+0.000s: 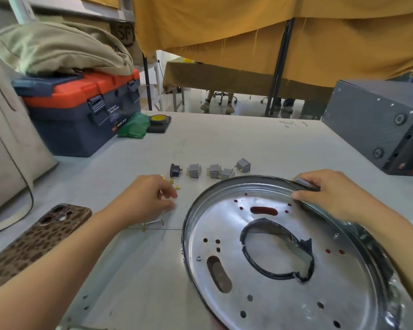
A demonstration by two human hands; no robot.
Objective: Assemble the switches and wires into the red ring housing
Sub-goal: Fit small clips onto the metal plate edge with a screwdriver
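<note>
A round metal housing plate with holes and a dark-edged central cutout lies tilted on the table at the right; red shows through some of its holes. My right hand grips its far rim, fingers curled over the edge. A dark switch and several grey switches lie in a row beyond the plate. Small brass terminals are scattered by my left hand, whose curled fingertips rest among them. A thin wire with brass ends lies under my left wrist.
A phone in a leopard-print case lies at the near left. A blue and orange toolbox with a cloth bag on top stands at the far left. A tape roll sits behind. A dark metal box stands at the far right.
</note>
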